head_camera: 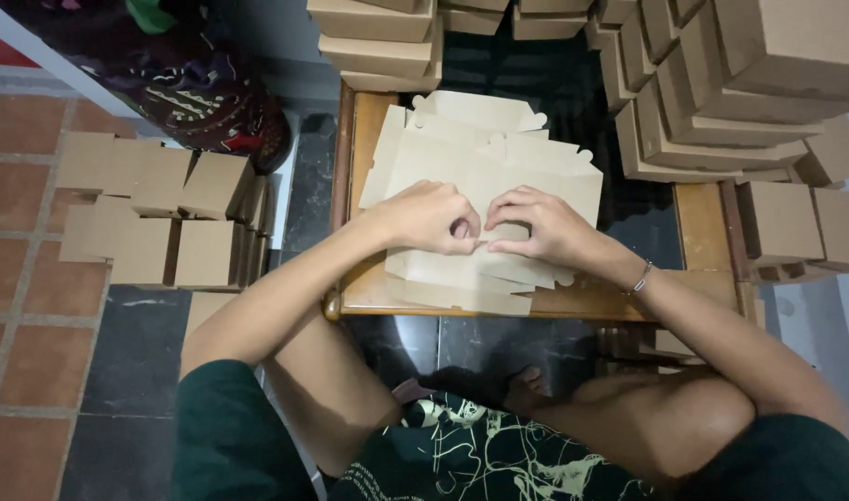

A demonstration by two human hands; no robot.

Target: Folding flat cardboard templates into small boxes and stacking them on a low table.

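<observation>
A stack of flat, die-cut brown cardboard box blanks (485, 153) lies on a small wooden table (703, 223). My left hand (431, 218) and my right hand (540, 225) rest side by side on the near part of the top blank, fingertips pinching its edge where they meet. A thin bracelet circles my right wrist. Both hands press the cardboard down against the pile.
Folded brown boxes stand in stacks at the back (378, 42) and at the right (721, 83). More folded boxes (155, 213) sit on the tiled floor at the left. A patterned dark cloth (202, 83) lies at the upper left. My knees are below the table edge.
</observation>
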